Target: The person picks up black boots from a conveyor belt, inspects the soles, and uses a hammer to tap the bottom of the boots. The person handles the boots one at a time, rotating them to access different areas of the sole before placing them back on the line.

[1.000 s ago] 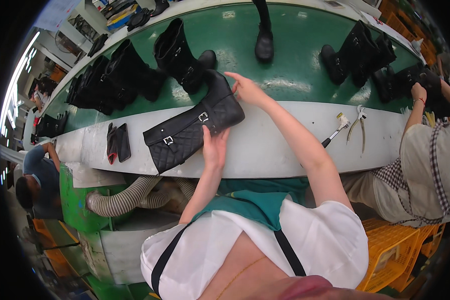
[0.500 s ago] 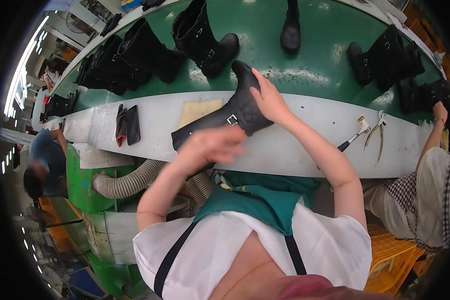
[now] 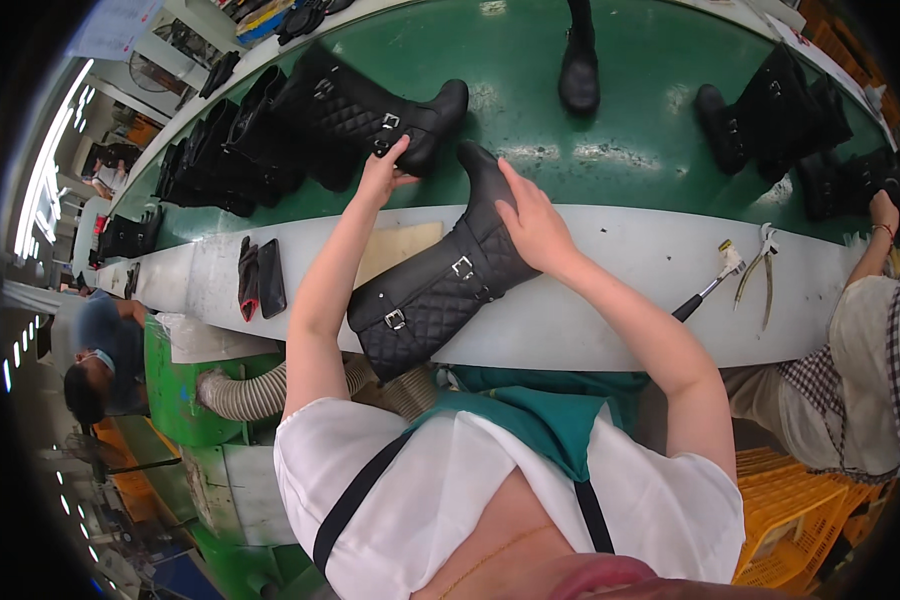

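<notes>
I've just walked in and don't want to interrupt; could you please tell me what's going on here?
A person's right hand holds a black, buckled quilted boot slanted over the white worktop. The left hand grasps another quilted boot, tilted over the green surface. More black boots stand there; a hammer and pincers lie on the worktop's right side.

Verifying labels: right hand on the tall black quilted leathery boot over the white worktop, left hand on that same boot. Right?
One error: the head view shows the left hand on another tall black quilted leathery boot, over the green tabletop. The right hand is on the first boot, as stated.
</notes>
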`<state>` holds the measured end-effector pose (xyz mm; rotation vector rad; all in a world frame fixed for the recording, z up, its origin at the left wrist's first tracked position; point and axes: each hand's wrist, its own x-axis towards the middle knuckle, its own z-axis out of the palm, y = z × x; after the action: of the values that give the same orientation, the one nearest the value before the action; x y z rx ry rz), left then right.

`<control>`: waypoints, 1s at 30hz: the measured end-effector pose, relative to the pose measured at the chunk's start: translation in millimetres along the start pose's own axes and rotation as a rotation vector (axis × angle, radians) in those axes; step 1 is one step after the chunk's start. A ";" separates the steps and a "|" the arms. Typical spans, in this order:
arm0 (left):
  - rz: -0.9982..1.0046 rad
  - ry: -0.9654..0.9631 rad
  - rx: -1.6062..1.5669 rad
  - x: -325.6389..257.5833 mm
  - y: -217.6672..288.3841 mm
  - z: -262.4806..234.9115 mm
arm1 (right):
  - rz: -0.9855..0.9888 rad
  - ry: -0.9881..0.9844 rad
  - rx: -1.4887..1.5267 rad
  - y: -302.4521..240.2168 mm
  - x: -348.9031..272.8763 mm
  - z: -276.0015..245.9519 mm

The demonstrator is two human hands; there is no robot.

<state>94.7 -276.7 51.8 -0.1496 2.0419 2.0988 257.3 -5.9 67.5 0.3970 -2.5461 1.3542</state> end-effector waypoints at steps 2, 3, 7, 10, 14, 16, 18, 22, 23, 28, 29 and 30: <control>0.009 -0.053 -0.140 -8.5 3.5 3.2 | -0.005 0.010 0.007 2.3 2.0 -1.3; 0.008 -0.065 -0.208 -19.5 4.1 0.6 | -0.012 0.008 0.016 1.2 0.2 -0.2; 0.064 -0.153 -0.281 -48.4 18.8 10.4 | 0.013 -0.018 0.048 -0.6 -0.6 -4.3; 0.075 -0.247 -0.352 -60.1 31.0 19.9 | 0.017 -0.017 0.067 2.1 0.5 -5.8; 0.103 -0.303 -0.363 -73.9 38.8 33.6 | 0.035 -0.039 0.065 -0.7 0.7 -6.8; 0.103 -0.317 -0.362 -76.7 40.8 39.8 | 0.045 -0.045 0.070 -0.9 2.0 -6.3; 0.092 -0.328 -0.359 -77.9 41.8 44.7 | 0.013 -0.013 0.064 1.6 2.8 -3.6; 0.143 -0.304 -0.277 -75.9 40.7 53.0 | 0.004 -0.005 0.074 2.9 2.7 -2.3; 0.187 -0.247 -0.229 -78.3 43.4 57.6 | 0.006 -0.015 0.073 2.6 3.7 -2.4; 0.366 0.114 0.163 -52.6 38.0 61.8 | 0.023 -0.017 0.099 12.4 -0.4 -6.6; 0.266 0.152 0.464 -32.1 33.9 39.1 | 0.021 -0.030 0.098 9.0 -6.4 -8.9; 0.269 0.184 0.654 -23.0 26.7 28.1 | 0.023 -0.038 0.093 6.6 -13.1 -18.6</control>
<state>113.3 -251.0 83.8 0.0424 2.8747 1.4615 268.7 14.8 68.3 0.4156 -2.5322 1.4918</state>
